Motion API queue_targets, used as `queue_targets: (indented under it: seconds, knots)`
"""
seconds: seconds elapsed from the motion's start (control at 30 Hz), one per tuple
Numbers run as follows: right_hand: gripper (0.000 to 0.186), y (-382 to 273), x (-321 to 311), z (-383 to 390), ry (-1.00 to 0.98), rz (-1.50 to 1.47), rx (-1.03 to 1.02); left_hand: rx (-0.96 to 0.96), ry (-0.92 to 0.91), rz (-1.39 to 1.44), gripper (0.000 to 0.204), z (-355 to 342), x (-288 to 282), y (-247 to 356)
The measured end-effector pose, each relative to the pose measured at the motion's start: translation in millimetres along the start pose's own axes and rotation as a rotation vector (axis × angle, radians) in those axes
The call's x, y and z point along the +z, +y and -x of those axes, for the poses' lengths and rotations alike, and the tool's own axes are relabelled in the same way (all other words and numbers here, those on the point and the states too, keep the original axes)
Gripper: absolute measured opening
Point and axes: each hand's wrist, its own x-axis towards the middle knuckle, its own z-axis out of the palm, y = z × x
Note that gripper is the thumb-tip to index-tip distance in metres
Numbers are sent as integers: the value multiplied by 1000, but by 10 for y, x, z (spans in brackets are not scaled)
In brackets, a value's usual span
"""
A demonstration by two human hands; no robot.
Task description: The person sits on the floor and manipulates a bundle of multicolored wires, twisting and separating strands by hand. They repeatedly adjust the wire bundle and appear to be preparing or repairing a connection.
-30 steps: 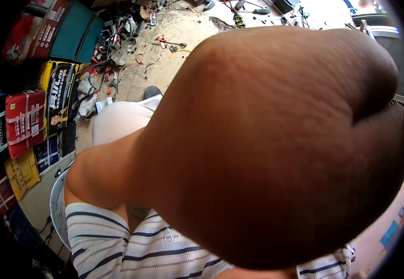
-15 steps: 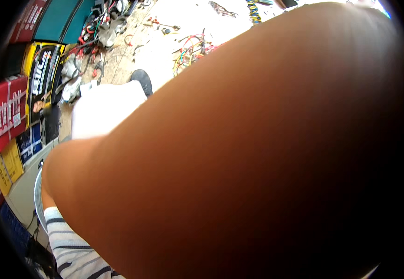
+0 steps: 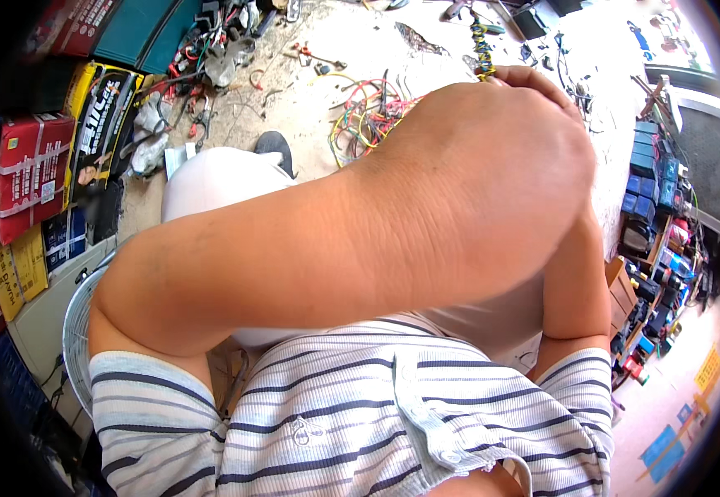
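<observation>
Two bare forearms (image 3: 235,257) are seen; the twisted yellow-and-black cord (image 3: 482,51) is met by fingers (image 3: 538,80), their owner and any pinch impossible to tell. Nearer than the cord, the left hand (image 3: 496,166) is shown back-up, grip hidden, the right hand's state masked. Left of the cord, coloured wires (image 3: 394,109) are strewn.

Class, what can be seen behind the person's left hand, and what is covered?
The right forearm shows partly, running up behind the left hand. Coloured wires show past its edge. Both palms, and anything they hold, are covered.
</observation>
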Motion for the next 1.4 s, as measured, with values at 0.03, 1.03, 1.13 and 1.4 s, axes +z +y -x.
queue_targets:
  seconds: [0.03,1.03,1.13,1.4]
  knots:
    - [20,-12,-10,8,10,-40,33,0,-20,2,11,-44,62,-35]
    - [30,-141,-104,59,55,-156,-119,-449,197,652,27,-261,59,-455]
    - [25,-136,-155,75,50,-220,-109,-395,298,681,26,-284,101,-413]
    - [24,-88,-257,64,30,-116,-166,-146,277,386,12,-313,171,-463]
